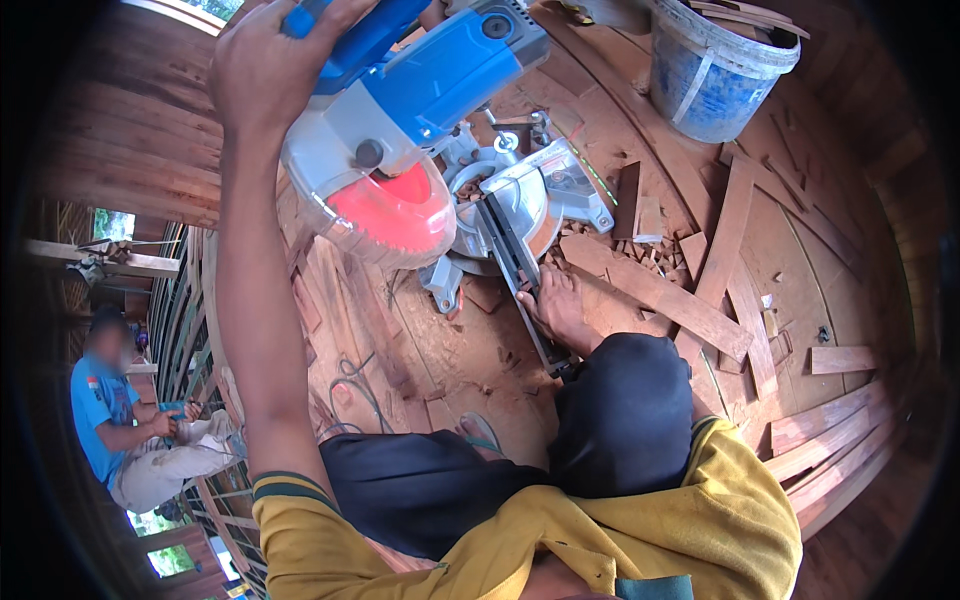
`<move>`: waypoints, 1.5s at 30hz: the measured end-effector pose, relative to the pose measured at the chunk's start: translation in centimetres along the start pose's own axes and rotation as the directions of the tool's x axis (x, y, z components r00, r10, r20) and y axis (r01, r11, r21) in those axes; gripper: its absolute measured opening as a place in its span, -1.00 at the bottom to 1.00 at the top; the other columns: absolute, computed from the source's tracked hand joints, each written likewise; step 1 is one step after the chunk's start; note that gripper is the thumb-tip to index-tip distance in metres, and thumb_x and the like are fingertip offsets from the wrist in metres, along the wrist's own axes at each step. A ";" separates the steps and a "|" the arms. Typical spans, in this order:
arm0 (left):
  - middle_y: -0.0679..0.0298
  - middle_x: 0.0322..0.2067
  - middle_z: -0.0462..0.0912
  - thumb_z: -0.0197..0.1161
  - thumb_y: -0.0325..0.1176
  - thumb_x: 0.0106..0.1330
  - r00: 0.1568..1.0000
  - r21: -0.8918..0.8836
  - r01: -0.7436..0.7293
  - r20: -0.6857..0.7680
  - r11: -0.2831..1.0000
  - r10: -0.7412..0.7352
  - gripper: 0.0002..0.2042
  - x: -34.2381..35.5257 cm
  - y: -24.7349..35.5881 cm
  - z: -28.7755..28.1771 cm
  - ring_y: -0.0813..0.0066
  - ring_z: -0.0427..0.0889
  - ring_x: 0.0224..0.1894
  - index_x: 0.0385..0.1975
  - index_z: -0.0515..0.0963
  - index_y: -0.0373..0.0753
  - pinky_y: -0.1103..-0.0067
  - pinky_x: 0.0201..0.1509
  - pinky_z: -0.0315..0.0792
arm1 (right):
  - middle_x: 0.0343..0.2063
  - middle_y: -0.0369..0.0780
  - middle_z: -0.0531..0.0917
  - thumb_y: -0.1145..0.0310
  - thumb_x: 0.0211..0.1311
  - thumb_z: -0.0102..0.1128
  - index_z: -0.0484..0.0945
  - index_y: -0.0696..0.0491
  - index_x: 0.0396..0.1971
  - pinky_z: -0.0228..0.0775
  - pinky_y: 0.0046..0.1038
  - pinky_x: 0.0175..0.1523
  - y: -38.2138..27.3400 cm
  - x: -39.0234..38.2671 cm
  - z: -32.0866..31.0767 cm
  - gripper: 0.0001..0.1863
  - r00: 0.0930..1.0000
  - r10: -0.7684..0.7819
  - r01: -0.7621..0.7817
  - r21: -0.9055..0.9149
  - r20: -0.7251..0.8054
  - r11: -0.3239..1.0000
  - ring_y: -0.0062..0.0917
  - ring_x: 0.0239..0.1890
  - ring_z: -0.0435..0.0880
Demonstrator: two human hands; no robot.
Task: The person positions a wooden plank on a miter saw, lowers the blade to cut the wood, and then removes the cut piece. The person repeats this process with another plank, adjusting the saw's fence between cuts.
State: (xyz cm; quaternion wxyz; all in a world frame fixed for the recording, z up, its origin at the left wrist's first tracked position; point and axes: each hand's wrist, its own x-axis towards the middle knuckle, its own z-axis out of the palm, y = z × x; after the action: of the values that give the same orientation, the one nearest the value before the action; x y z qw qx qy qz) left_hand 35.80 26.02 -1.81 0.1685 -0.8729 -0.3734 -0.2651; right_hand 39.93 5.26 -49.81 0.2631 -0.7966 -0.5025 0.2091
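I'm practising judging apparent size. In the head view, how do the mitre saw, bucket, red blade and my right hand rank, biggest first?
1. Mitre saw
2. Bucket
3. Red blade, its visible part
4. Right hand

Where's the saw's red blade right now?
In the head view, the red blade is left of centre, behind the clear guard, left of the silver base.
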 end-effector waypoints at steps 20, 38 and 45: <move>-0.12 -0.42 0.71 0.40 0.32 0.18 0.957 0.015 -0.227 -0.183 0.974 0.226 -0.31 2.1 5.3 1.9 -0.08 0.73 -0.26 -0.50 0.68 -0.40 0.16 -0.09 0.55 | 0.26 0.10 0.55 -0.25 0.42 0.13 0.27 0.23 0.40 0.08 0.00 0.51 0.2 -0.2 -0.4 -0.11 1.000 -0.009 0.009 0.053 0.004 0.999 -0.04 0.38 0.47; -0.18 0.13 0.59 0.19 0.18 0.47 0.932 -0.414 -0.363 -0.177 0.835 0.317 -0.33 0.1 1.7 2.0 -0.07 0.59 0.23 0.16 0.52 -0.43 0.18 0.31 0.46 | 0.30 0.09 0.52 0.08 0.61 0.10 0.31 0.18 0.42 0.35 -0.15 0.41 5.4 -1.6 -12.1 -0.39 0.986 -0.021 0.062 0.245 -0.168 0.968 -0.02 0.32 0.54; -0.17 0.27 0.53 0.17 -0.04 0.56 0.974 -0.666 -0.173 -0.223 0.726 0.028 -0.46 -5.5 -8.1 -2.5 0.00 0.58 0.30 0.29 0.50 -0.40 0.22 0.39 0.46 | 0.23 -0.05 0.66 0.00 0.58 0.16 0.49 0.20 0.32 0.39 -0.27 0.38 4.9 3.4 -30.3 -0.40 0.962 -0.215 0.236 0.110 -0.170 0.966 -0.31 0.31 0.59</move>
State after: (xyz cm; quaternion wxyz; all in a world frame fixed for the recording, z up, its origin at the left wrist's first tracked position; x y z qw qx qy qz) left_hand 25.73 27.12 -2.29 -0.1126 -0.8620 -0.1837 -0.4589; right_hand 62.74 0.30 -29.67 0.3748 -0.7293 -0.5533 0.1466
